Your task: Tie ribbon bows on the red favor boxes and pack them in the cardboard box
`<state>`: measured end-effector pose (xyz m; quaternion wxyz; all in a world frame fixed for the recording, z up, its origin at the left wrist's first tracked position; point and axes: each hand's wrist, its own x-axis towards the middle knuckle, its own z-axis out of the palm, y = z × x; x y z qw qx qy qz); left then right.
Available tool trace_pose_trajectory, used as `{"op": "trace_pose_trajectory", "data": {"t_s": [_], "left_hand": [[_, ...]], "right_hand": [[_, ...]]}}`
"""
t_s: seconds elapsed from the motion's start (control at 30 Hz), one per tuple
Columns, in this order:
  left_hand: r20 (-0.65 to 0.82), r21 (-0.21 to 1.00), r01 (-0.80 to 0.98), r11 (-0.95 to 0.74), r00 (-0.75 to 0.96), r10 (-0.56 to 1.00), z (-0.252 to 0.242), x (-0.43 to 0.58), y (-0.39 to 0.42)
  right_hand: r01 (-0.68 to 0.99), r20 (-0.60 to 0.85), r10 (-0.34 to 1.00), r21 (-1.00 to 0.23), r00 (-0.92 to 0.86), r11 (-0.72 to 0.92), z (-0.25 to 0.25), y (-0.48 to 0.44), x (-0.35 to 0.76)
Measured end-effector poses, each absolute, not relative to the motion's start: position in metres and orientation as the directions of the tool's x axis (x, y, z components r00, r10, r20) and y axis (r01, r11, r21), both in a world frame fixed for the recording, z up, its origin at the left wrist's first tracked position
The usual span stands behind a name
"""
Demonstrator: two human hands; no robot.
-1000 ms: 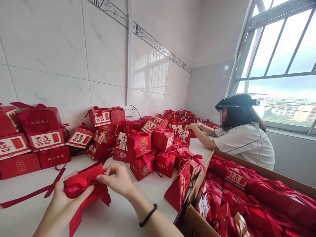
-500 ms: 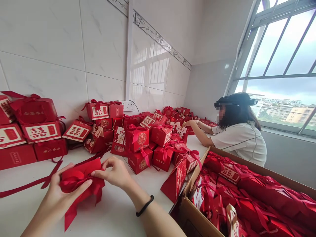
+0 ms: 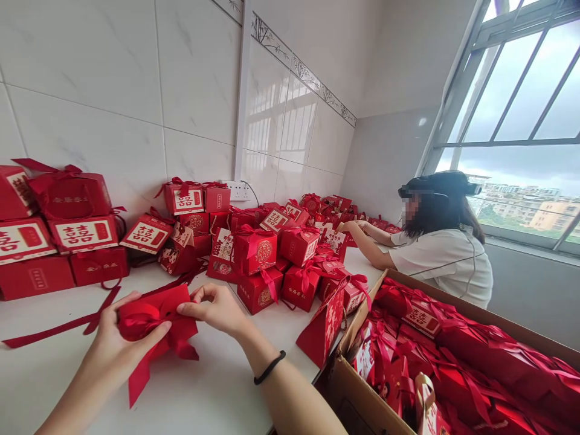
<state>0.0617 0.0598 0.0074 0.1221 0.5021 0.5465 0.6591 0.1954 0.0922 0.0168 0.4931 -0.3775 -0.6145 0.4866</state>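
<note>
Left of cardboard carton [image 3: 360,386], left hand [image 3: 120,335] clasps ribboned gift box [image 3: 176,298], right hand [image 3: 217,309] pinches edge; light pressure should limit creasing.

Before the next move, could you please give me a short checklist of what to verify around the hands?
1. Left hand holding the red ribboned package: ok.
2. Right hand at the package's right edge: ok, thumb and fingers on it.
3. Bow knotted tight: cannot tell.
4. Ribbon tail tucked away: not ok, it hangs below the package.
5. Co-worker's hands apart from both: ok.
6. Cardboard carton open at the top: ok.
</note>
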Motion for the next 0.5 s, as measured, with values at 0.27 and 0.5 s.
{"op": "trace_pose_trajectory", "data": {"t_s": [0.27,0.5], "left_hand": [[0.708,0.685,0.537,-0.492,-0.334,0.622,0.007,0.06,0.055],[0.7,0.658,0.546,-0.518,-0.191,0.688,-0.007,0.034,0.042]], "right_hand": [[0.031,0.307,0.928,-0.947,-0.213,0.32,0.013,0.093,0.199],[-0.018,0.328,0.915,-0.943,-0.235,0.334,0.002,0.094,0.199]]}}
